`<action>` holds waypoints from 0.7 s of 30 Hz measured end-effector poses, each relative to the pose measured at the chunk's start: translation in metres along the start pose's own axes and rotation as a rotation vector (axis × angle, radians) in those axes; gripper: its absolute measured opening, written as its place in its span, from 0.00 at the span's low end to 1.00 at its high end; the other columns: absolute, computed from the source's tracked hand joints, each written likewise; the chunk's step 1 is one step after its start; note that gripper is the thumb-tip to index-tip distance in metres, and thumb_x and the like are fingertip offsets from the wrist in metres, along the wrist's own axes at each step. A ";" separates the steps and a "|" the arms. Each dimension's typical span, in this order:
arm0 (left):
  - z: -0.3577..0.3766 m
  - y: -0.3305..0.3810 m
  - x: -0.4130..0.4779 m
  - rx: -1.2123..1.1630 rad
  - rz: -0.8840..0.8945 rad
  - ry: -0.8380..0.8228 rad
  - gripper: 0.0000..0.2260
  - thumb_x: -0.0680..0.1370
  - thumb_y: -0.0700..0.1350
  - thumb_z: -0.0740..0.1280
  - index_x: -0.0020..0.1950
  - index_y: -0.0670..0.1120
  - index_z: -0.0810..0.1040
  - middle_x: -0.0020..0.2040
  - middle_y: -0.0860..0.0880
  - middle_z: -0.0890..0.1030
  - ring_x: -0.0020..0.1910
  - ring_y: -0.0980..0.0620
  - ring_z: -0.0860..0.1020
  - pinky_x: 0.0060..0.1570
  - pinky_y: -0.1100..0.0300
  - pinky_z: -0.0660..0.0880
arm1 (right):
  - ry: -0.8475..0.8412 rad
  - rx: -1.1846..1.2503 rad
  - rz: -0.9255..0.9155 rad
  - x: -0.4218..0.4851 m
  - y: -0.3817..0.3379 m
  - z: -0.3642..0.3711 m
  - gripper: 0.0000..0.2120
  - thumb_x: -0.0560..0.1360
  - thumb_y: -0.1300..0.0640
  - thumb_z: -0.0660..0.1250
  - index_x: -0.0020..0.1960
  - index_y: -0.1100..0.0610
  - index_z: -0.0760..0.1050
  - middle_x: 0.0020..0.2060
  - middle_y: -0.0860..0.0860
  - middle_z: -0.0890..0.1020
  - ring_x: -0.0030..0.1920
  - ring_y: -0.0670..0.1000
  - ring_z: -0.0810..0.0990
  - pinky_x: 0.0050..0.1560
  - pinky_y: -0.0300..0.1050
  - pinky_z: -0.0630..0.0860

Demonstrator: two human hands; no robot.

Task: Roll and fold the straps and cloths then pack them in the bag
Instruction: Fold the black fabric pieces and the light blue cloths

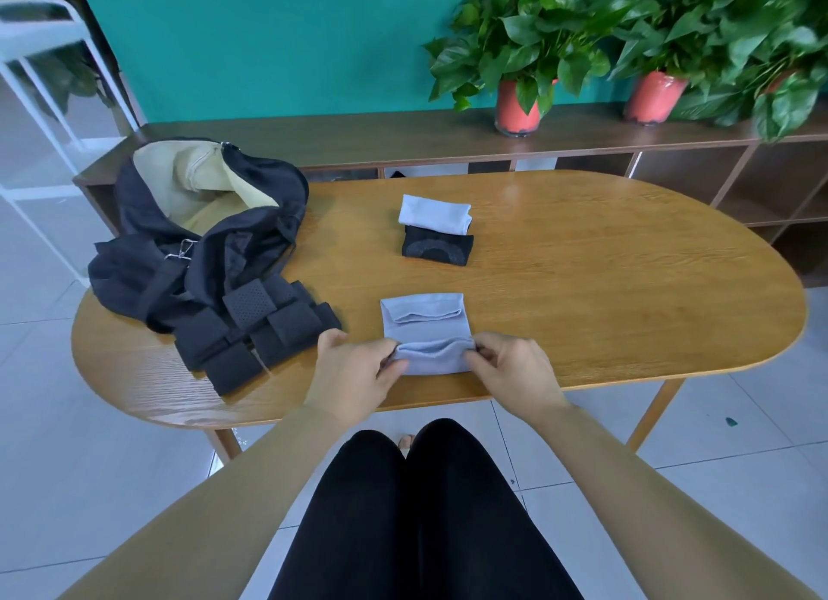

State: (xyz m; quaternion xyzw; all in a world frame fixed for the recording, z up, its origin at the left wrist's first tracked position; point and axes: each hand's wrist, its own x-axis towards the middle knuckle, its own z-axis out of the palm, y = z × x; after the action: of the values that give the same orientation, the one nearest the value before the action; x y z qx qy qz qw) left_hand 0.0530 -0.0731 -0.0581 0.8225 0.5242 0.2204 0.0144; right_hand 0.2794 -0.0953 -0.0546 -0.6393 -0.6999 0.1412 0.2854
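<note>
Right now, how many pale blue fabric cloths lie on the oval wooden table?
2: near cloth, pinched by left hand and right hand; far cloth mid-table, against a black cloth. Others may be hidden.

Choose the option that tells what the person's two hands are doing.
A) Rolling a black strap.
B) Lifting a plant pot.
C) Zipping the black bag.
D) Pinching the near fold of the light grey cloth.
D: the left hand and the right hand each pinch one end of the near fold of the light grey cloth, while the black bag lies apart, untouched.
</note>
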 end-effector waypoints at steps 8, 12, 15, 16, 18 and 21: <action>0.011 0.003 0.014 0.067 -0.132 0.010 0.21 0.78 0.51 0.64 0.71 0.51 0.67 0.31 0.53 0.79 0.36 0.51 0.77 0.56 0.57 0.55 | 0.120 -0.049 0.144 0.016 -0.008 0.019 0.13 0.77 0.51 0.64 0.38 0.58 0.76 0.30 0.52 0.77 0.39 0.54 0.74 0.40 0.43 0.64; 0.014 0.003 0.014 0.096 -0.178 -0.013 0.26 0.79 0.53 0.62 0.74 0.51 0.59 0.32 0.55 0.78 0.37 0.54 0.77 0.54 0.58 0.53 | 0.155 -0.106 0.197 0.017 -0.010 0.024 0.13 0.77 0.50 0.63 0.42 0.58 0.78 0.35 0.53 0.80 0.43 0.53 0.74 0.41 0.43 0.63; 0.016 0.005 0.015 0.104 -0.215 -0.042 0.25 0.78 0.53 0.61 0.74 0.52 0.59 0.33 0.56 0.78 0.38 0.54 0.77 0.55 0.57 0.54 | 0.148 -0.155 0.233 0.019 -0.011 0.027 0.12 0.77 0.49 0.63 0.43 0.57 0.78 0.37 0.53 0.80 0.45 0.53 0.74 0.40 0.43 0.62; 0.015 0.006 0.016 0.107 -0.222 -0.045 0.25 0.77 0.53 0.62 0.73 0.52 0.60 0.34 0.56 0.78 0.39 0.54 0.77 0.54 0.57 0.54 | 0.146 -0.162 0.243 0.020 -0.010 0.029 0.11 0.76 0.49 0.63 0.43 0.56 0.77 0.36 0.52 0.80 0.46 0.52 0.74 0.39 0.42 0.63; 0.014 0.007 0.016 0.113 -0.215 -0.026 0.23 0.76 0.52 0.64 0.70 0.53 0.64 0.40 0.56 0.78 0.45 0.53 0.76 0.54 0.56 0.55 | 0.163 -0.170 0.248 0.020 -0.009 0.031 0.10 0.76 0.49 0.63 0.43 0.55 0.76 0.35 0.50 0.79 0.47 0.52 0.74 0.37 0.42 0.64; 0.014 0.007 0.015 0.117 -0.065 0.070 0.19 0.73 0.47 0.69 0.64 0.52 0.72 0.51 0.53 0.77 0.53 0.49 0.74 0.55 0.51 0.62 | 0.213 -0.157 0.233 0.019 -0.009 0.033 0.08 0.75 0.50 0.65 0.44 0.54 0.75 0.38 0.48 0.79 0.46 0.51 0.74 0.37 0.42 0.65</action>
State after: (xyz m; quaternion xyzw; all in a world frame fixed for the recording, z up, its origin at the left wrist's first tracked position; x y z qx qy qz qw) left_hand 0.0691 -0.0605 -0.0636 0.7962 0.5629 0.2173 -0.0450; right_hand 0.2525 -0.0730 -0.0716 -0.7478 -0.5958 0.0498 0.2888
